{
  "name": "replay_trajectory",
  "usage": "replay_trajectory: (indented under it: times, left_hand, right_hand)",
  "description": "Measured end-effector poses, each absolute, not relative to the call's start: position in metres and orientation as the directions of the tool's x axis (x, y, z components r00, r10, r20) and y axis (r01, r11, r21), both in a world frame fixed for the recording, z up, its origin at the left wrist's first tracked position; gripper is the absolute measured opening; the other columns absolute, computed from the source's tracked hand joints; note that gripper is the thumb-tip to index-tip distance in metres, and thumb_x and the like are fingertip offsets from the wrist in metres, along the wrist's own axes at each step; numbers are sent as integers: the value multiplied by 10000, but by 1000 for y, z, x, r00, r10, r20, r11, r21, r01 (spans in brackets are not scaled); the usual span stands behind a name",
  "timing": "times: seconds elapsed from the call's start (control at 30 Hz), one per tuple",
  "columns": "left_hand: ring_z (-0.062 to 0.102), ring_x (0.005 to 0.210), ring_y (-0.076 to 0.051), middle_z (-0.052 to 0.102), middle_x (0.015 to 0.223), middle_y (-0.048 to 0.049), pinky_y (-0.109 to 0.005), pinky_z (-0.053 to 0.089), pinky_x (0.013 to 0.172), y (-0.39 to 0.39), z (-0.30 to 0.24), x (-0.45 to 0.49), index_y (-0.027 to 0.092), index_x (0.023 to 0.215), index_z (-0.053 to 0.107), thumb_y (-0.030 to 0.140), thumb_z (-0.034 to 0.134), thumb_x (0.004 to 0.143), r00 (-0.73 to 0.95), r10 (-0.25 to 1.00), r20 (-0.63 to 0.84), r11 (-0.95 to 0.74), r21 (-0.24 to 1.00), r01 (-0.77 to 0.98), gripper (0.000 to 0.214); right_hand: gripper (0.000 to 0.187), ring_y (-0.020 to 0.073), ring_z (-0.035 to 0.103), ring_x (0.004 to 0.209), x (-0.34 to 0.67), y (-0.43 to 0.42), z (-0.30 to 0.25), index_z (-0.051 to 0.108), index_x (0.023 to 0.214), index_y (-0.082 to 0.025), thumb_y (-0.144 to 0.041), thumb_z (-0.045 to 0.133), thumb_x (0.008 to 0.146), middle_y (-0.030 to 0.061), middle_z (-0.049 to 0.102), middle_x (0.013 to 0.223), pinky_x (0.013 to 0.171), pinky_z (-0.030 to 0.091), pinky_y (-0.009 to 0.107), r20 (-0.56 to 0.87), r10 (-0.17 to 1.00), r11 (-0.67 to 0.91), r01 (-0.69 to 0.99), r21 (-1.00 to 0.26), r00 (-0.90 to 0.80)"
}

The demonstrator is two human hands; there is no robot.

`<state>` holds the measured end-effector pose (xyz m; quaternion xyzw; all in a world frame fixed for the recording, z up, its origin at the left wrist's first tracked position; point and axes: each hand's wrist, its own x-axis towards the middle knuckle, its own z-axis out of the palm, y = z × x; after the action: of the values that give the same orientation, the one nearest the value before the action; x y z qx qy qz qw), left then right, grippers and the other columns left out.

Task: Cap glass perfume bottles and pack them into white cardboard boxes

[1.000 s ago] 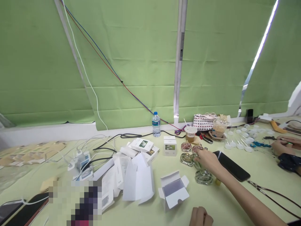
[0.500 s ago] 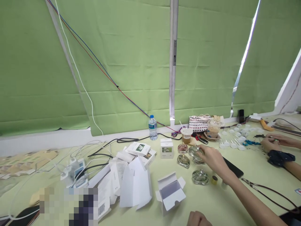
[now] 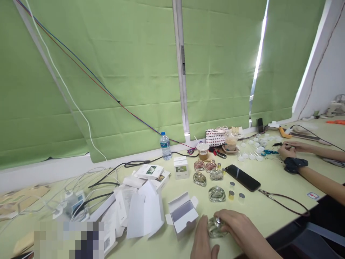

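A clear glass perfume bottle (image 3: 215, 230) stands on the table near the front, with a silvery top. My right hand (image 3: 237, 225) grips it from the right, fingertips at its neck. On the bottle's other side, my left hand (image 3: 201, 239) is held with fingers stretched out and thumb apart, close against the glass; whether it touches is unclear. Just behind is another clear perfume bottle (image 3: 216, 194). Farther back sit a greenish bottle (image 3: 199, 178), a clear one (image 3: 216, 175) and two pinkish ones (image 3: 199, 165). An open white box (image 3: 184, 219) lies left of my hands.
Loose caps (image 3: 231, 195) and a black phone (image 3: 242, 177) lie to the right, near a cord with a clasp (image 3: 285, 203). Unfolded white cartons (image 3: 145, 212), a closed white box (image 3: 181, 168) and a water bottle (image 3: 165, 146) are leftward. A co-worker's hands (image 3: 288, 149) work at right.
My right hand has come from the bottle group to the front with a perfume bottle. My left hand, a fist before, has opened beside it. The view has swung right.
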<state>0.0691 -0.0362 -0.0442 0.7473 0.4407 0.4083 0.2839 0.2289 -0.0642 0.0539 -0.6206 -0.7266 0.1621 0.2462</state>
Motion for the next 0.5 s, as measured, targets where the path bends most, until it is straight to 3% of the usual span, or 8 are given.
replay_trajectory:
  times: [0.07, 0.13, 0.23, 0.3, 0.33, 0.5]
  left_hand:
    - [562, 1218, -252, 601, 1312, -149, -356, 451, 1022, -34, -30, 77, 88, 1303, 511, 23, 482, 637, 350, 883, 313, -439, 814, 380, 670]
    - [635, 1063, -238, 681, 1128, -124, -348, 499, 933, -30, -17, 81, 119, 1193, 587, 30, 467, 651, 389, 883, 264, -407, 842, 353, 563]
    - [655, 925, -232, 696, 976, -89, -336, 522, 830, -28, -9, 76, 166, 1042, 644, 43, 464, 651, 386, 893, 233, -372, 864, 339, 447]
    - [654, 945, -233, 704, 1009, -90, -325, 519, 840, -28, -10, 66, 178, 1038, 654, 63, 491, 649, 341, 907, 247, -355, 884, 305, 437]
    - [655, 957, -233, 709, 1027, -90, -321, 517, 855, -29, -12, 61, 180, 1051, 656, 77, 505, 652, 314, 913, 260, -351, 892, 286, 438]
    - [667, 972, -252, 731, 1038, -80, -341, 529, 869, -31, -15, 36, 196, 1042, 684, 134, 563, 638, 249, 928, 278, -340, 905, 257, 427]
  right_hand:
    - [435, 228, 671, 948, 235, -66, 50, 668, 1097, -267, -76, 434, 785, 32, 727, 1034, 817, 502, 314, 176, 976, 207, 784, -586, -126]
    - [372, 224, 646, 1035, 251, -67, 43, 649, 1145, -281, -157, 484, 836, 31, 709, 1116, 904, 478, 314, 211, 972, 217, 739, -638, -103]
    - [300, 258, 577, 1143, 287, -63, 25, 632, 1121, -262, -381, 463, 904, 76, 634, 1213, 984, 428, 367, 314, 932, 83, 738, -670, 180]
    - [418, 259, 631, 932, 312, -58, 9, 576, 1156, -230, -511, 415, 892, 109, 583, 1151, 842, 494, 388, 348, 807, -126, 715, -687, 477]
    - [506, 262, 628, 854, 322, -55, 0, 526, 1224, -196, -541, 437, 864, 125, 557, 1119, 787, 507, 407, 338, 780, -173, 702, -691, 526]
    - [517, 197, 605, 713, 337, -44, -27, 515, 1248, -209, -508, 461, 830, 43, 540, 966, 728, 516, 349, 324, 798, -149, 687, -711, 509]
